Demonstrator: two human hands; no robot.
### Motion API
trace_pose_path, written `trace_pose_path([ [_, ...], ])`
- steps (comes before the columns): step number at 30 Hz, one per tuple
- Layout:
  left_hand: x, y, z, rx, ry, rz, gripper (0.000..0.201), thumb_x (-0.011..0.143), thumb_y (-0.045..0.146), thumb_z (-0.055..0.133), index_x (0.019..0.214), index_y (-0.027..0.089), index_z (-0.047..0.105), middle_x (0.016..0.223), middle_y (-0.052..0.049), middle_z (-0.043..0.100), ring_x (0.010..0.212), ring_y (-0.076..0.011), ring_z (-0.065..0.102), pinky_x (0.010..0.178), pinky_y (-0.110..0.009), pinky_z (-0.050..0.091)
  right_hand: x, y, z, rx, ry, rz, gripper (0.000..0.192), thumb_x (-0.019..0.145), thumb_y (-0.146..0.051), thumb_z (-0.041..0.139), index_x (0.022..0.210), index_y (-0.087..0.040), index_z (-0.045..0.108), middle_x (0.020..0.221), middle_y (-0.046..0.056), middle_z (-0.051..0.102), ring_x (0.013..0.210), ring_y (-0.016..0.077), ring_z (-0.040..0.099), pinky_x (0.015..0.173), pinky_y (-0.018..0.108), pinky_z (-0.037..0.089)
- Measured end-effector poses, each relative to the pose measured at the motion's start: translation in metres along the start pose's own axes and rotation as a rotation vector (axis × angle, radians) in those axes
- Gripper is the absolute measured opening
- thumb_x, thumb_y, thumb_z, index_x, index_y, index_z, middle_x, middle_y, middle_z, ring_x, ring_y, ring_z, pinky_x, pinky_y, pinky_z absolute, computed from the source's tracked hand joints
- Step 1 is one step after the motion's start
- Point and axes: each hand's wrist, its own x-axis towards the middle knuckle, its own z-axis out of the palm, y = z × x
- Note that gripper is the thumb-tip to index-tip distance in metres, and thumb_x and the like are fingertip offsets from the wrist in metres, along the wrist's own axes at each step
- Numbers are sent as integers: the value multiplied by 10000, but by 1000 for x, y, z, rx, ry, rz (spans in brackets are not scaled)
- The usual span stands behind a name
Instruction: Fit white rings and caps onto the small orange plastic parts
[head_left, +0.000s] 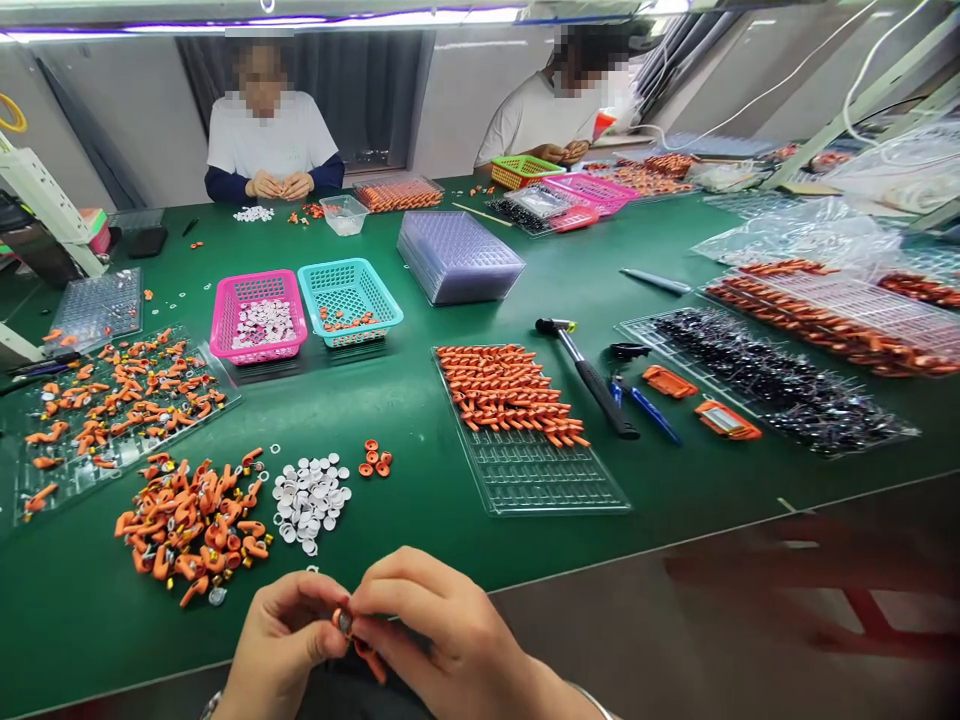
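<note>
At table edge — two hands [375,630], one orange part [367,660].

Only the person's two bare hands and wrists show, at six o'clock in the view. The left hand [281,640] wears no glove or ring; a thin metallic band shows at its wrist. The right hand [450,640] is ungloved too, a slim silvery bangle circling its wrist.
</note>
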Motion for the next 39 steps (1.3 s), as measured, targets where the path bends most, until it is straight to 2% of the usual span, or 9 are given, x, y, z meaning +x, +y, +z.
trace_pose_path([
  [3, -1, 0, -3, 9, 3, 9, 208, 561, 308, 934, 720, 247, 815, 668, -8, 742, 583, -115, 630, 553, -188, 524, 0, -2, -1, -90, -68, -101, 191, 959, -142, 514, 913, -162, 699, 825, 104, 728, 721, 175, 658, 661, 265, 551],
  [8, -2, -1, -6, 31, -4, 31, 187, 545, 239, 944, 673, 215, 810, 646, -13, 732, 628, -116, 622, 598, -174, 509, 1, -8, -5, -157, -144, -144, 242, 982, -142, 478, 859, -161, 685, 749, 87, 717, 672, 164, 648, 627, 251, 541],
  [14, -2, 1, -2, 18, -53, -23, 209, 500, 242, 962, 614, 197, 793, 591, -12, 706, 581, -112, 598, 546, -179, 476, -4, -3, -3, -94, -42, -307, 149, 971, -142, 526, 953, -111, 671, 800, 120, 732, 709, 172, 671, 646, 250, 559],
  [19, -8, 2, 1, -7, -65, -78, 215, 483, 186, 966, 599, 197, 785, 599, 0, 705, 579, -95, 599, 547, -160, 470, -8, 2, 0, -75, -11, -390, 172, 975, -132, 501, 939, -87, 663, 740, 135, 721, 660, 175, 655, 620, 262, 567],
  [25, -10, 6, 1, 83, -80, -37, 187, 558, 172, 937, 672, 210, 794, 650, 16, 715, 595, -91, 622, 562, -150, 493, -14, 4, 2, -39, 16, -380, 147, 971, -130, 514, 1005, -80, 648, 785, 159, 722, 734, 193, 667, 672, 287, 587],
  [28, -11, 12, 6, 229, -98, 60, 183, 633, 189, 902, 776, 226, 795, 674, 17, 738, 610, -109, 661, 578, -156, 528, -14, 5, 1, 13, 57, -269, 105, 930, -113, 592, 1021, -125, 644, 816, 125, 713, 737, 179, 666, 674, 274, 581],
  [32, -15, 17, 10, 391, -20, 299, 270, 709, 234, 860, 929, 285, 712, 720, 53, 764, 647, -129, 711, 633, -183, 577, -15, 7, -2, 118, 151, -103, 170, 854, -82, 687, 995, -172, 661, 842, 84, 699, 743, 164, 677, 666, 233, 574],
  [36, -13, 21, 9, 784, -61, 640, 197, 778, 271, 806, 889, 230, 648, 736, 25, 742, 637, -132, 710, 612, -180, 579, -19, 9, -1, 265, 117, 55, 168, 854, -81, 675, 961, -204, 712, 819, 53, 693, 718, 150, 681, 657, 222, 566],
  [39, -11, 25, 10, 937, -99, 815, 209, 830, 302, 753, 893, 210, 576, 721, 7, 718, 617, -132, 693, 600, -191, 580, -22, 10, 3, 346, 82, 137, 176, 860, -108, 668, 972, -219, 746, 819, 52, 694, 722, 153, 677, 667, 232, 559],
])
